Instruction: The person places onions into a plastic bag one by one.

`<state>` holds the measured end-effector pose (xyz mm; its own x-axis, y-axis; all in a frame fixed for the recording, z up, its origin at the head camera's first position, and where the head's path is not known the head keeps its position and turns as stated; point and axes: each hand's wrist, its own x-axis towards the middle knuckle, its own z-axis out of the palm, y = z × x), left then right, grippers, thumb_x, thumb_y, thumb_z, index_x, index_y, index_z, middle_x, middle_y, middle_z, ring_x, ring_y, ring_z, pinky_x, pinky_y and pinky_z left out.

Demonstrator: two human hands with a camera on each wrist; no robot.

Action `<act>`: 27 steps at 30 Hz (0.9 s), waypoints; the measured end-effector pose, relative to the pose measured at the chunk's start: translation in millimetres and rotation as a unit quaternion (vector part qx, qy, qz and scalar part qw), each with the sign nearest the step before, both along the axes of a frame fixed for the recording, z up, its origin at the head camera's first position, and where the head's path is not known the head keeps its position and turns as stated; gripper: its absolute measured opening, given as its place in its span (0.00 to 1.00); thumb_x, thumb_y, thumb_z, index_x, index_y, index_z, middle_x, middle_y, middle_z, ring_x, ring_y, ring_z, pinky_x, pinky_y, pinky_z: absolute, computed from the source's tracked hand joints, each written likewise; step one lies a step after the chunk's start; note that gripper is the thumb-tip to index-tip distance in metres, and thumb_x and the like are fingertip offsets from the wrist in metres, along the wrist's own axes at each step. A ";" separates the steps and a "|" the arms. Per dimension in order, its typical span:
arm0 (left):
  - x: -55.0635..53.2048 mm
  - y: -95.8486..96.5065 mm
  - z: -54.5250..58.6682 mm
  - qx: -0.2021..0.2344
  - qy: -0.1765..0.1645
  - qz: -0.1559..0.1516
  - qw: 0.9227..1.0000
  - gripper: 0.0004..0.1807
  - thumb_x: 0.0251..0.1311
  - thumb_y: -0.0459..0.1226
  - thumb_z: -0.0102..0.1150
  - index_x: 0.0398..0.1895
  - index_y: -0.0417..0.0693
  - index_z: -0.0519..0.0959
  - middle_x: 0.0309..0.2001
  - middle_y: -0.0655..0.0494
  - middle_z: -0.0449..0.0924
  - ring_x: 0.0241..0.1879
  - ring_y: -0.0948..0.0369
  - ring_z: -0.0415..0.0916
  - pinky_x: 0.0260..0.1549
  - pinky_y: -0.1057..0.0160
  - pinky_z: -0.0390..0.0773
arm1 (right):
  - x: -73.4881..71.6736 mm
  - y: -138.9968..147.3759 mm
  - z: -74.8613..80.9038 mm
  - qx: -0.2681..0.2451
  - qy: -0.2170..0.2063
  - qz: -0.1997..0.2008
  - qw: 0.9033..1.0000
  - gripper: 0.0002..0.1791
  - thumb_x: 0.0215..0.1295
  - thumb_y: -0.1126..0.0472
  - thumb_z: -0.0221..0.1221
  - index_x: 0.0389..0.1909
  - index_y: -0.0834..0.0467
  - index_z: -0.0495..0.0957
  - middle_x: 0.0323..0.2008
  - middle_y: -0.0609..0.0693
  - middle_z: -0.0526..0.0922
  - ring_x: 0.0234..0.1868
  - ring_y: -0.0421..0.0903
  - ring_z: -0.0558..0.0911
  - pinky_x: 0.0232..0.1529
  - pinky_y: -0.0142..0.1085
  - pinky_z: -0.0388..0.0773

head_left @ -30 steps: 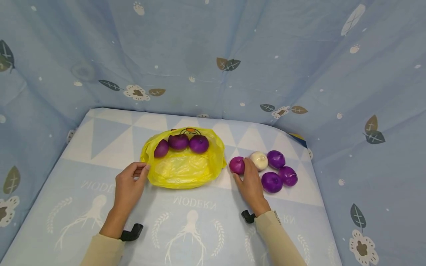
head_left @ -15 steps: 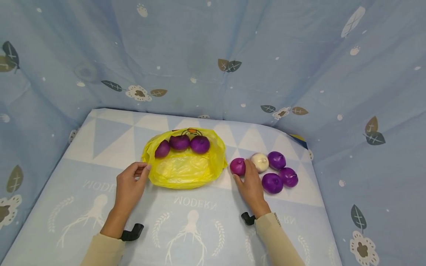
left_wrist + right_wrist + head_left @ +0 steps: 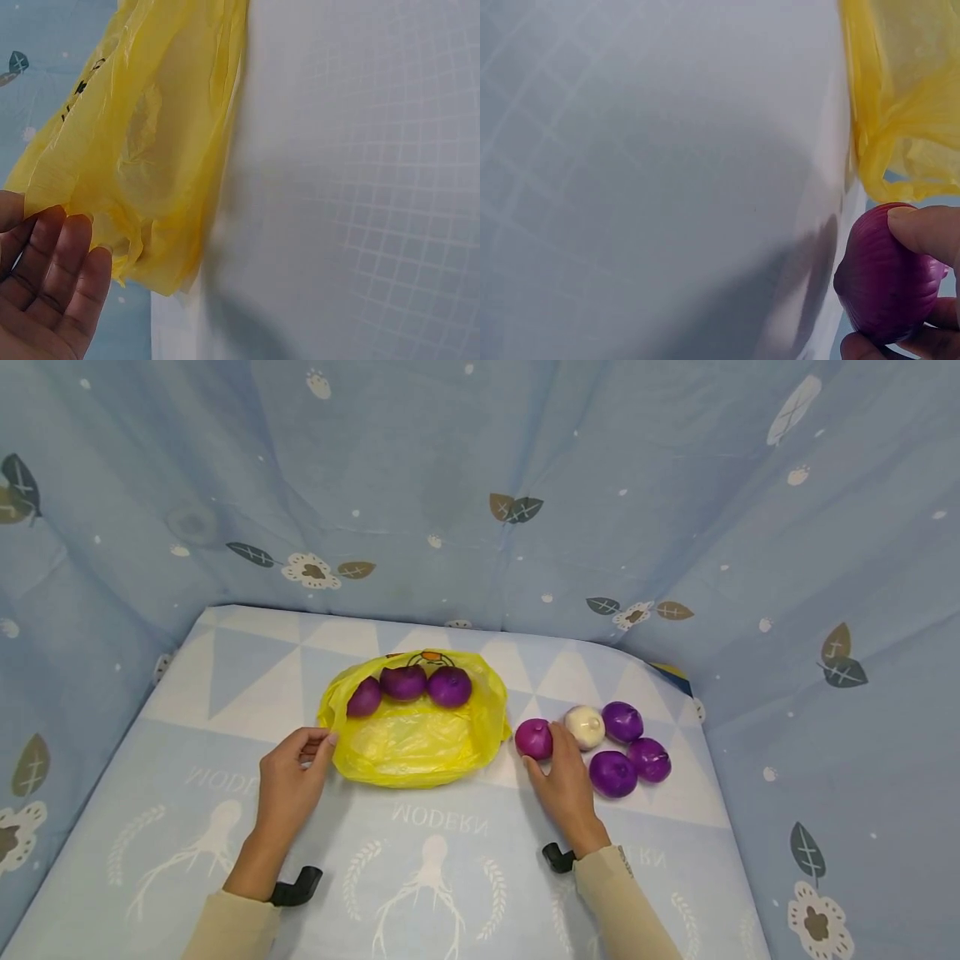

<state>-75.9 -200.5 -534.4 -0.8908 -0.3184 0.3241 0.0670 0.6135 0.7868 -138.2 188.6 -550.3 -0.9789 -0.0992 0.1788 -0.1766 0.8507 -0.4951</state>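
A yellow plastic bag (image 3: 420,756) lies open at mid-table with 3 purple onions (image 3: 450,687) inside along its far side. My left hand (image 3: 294,777) pinches the bag's left edge between thumb and fingers (image 3: 56,255). To the right of the bag, my right hand (image 3: 564,781) grips a reddish-purple onion (image 3: 533,739). The right wrist view has the thumb (image 3: 926,232) on one side of this onion (image 3: 889,277) and fingertips curled around the other. Right beside that hand sits a white onion (image 3: 584,727).
Several more purple onions (image 3: 612,774) cluster to the right of the right hand. The table's patterned cloth (image 3: 420,893) reaches back to a blue floral curtain (image 3: 420,485), which hangs behind and at both sides. A dark blue and yellow item (image 3: 671,677) shows at the back right corner.
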 end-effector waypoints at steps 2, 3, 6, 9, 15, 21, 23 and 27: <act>0.3 0.1 -0.1 0.001 -0.002 0.000 1.000 0.10 0.63 0.41 0.61 0.40 0.44 0.82 0.36 0.54 0.83 0.31 0.62 0.76 0.28 0.82 0.70 | 1.3 -0.4 1.7 -0.003 0.002 0.004 1.000 0.40 0.59 0.53 0.67 0.68 0.61 0.62 0.66 0.59 0.66 0.66 0.55 0.66 0.65 0.51 0.64; 0.5 0.1 -0.1 0.001 -0.002 0.001 1.000 0.10 0.63 0.41 0.61 0.40 0.44 0.82 0.36 0.54 0.83 0.31 0.62 0.76 0.28 0.82 0.70 | 1.9 -0.6 2.4 -0.004 0.001 0.004 1.000 0.40 0.60 0.53 0.67 0.68 0.61 0.61 0.66 0.59 0.66 0.66 0.55 0.66 0.65 0.51 0.64; 0.8 0.2 -0.2 0.003 -0.007 0.003 1.000 0.10 0.63 0.41 0.61 0.40 0.44 0.82 0.36 0.54 0.83 0.31 0.63 0.76 0.28 0.82 0.70 | 3.0 -1.2 4.5 -0.009 0.001 0.009 1.000 0.40 0.60 0.52 0.67 0.69 0.60 0.61 0.66 0.58 0.66 0.66 0.54 0.66 0.65 0.50 0.64; 1.1 0.2 -0.1 0.004 -0.011 0.005 1.000 0.10 0.63 0.42 0.61 0.40 0.44 0.82 0.36 0.54 0.83 0.31 0.63 0.76 0.28 0.82 0.70 | 4.1 -2.3 7.2 -0.020 0.008 0.014 1.000 0.40 0.59 0.52 0.67 0.68 0.59 0.61 0.65 0.57 0.67 0.65 0.53 0.67 0.65 0.48 0.65; 0.9 0.5 0.4 0.004 -0.017 0.005 1.000 0.10 0.63 0.42 0.62 0.41 0.44 0.82 0.36 0.54 0.83 0.32 0.62 0.76 0.28 0.82 0.70 | 6.2 -5.7 15.5 -0.034 0.026 0.024 0.999 0.39 0.58 0.53 0.68 0.67 0.59 0.62 0.63 0.56 0.69 0.62 0.51 0.71 0.62 0.47 0.69; 0.9 0.6 0.7 0.005 -0.020 0.006 1.000 0.10 0.63 0.41 0.62 0.41 0.44 0.82 0.37 0.53 0.83 0.31 0.62 0.76 0.28 0.82 0.70 | 8.4 -9.3 23.8 -0.034 0.034 0.025 0.999 0.40 0.57 0.54 0.69 0.67 0.60 0.63 0.63 0.55 0.69 0.61 0.51 0.72 0.61 0.45 0.71; 1.1 0.8 0.8 0.006 -0.022 0.007 1.000 0.10 0.63 0.42 0.62 0.41 0.44 0.82 0.37 0.54 0.83 0.32 0.62 0.76 0.28 0.82 0.70 | 9.1 -10.3 26.2 -0.037 0.037 0.025 0.998 0.40 0.57 0.55 0.70 0.67 0.61 0.63 0.62 0.55 0.69 0.60 0.50 0.72 0.60 0.45 0.71; 1.4 0.8 -0.1 0.006 -0.028 0.009 1.000 0.11 0.63 0.42 0.61 0.41 0.44 0.82 0.37 0.54 0.83 0.32 0.62 0.76 0.29 0.82 0.70 | 10.5 -11.9 30.1 -0.046 0.049 0.033 0.997 0.41 0.55 0.57 0.71 0.67 0.61 0.63 0.63 0.55 0.69 0.60 0.50 0.73 0.58 0.44 0.73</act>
<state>-74.5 -199.7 -534.6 -0.9016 -0.3377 0.2703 0.0127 0.6039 0.7970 -127.6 176.7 -520.2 -0.9479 -0.1419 0.2853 -0.2829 0.7870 -0.5483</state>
